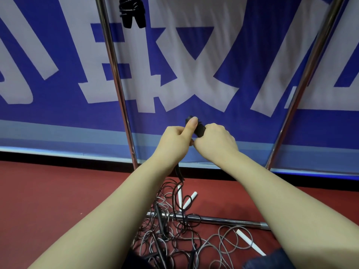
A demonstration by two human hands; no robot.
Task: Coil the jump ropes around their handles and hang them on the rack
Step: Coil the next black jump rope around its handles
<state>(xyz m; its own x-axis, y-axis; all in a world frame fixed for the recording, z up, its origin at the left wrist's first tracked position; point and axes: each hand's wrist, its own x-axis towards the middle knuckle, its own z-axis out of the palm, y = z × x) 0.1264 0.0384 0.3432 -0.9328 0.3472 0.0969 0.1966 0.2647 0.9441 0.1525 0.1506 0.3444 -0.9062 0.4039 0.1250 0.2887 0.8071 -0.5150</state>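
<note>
1. The left hand (pixel 174 141) is closed round the black handles (pixel 200 130), thumb laid up along their top end.
2. The right hand (pixel 214 141) wraps the same handles from the 3 o'clock side, knuckles up. Its fingertips are hidden, so I cannot tell whether it also pinches a turn of cord.
3. The black rope (pixel 180 174) leaves below the left wrist toward 6 o'clock and drops, uncoiled, into the tangle (pixel 174 235) on the red floor (pixel 58 200).
4. That tangle mixes black and grey cords. It lies across the rack's base bar (pixel 233 221), with white handles (pixel 189 199) at its 12 o'clock edge and another at 4 o'clock.
5. The rack (pixel 114 74) rises at 10 o'clock of the hands and its other upright at 2 o'clock. One coiled bundle (pixel 132 10) hangs at 11 o'clock, in front of the blue banner (pixel 242 55).
6. Risks, as I judge them:
   - Winding may drag neighbouring cords up with the black rope, because its loops interlace with the grey ones.
   - A loop caught under the base bar could jerk the handles out of the grip.
   - Loose turns could slide off the handle ends if the thumb lifts.
</note>
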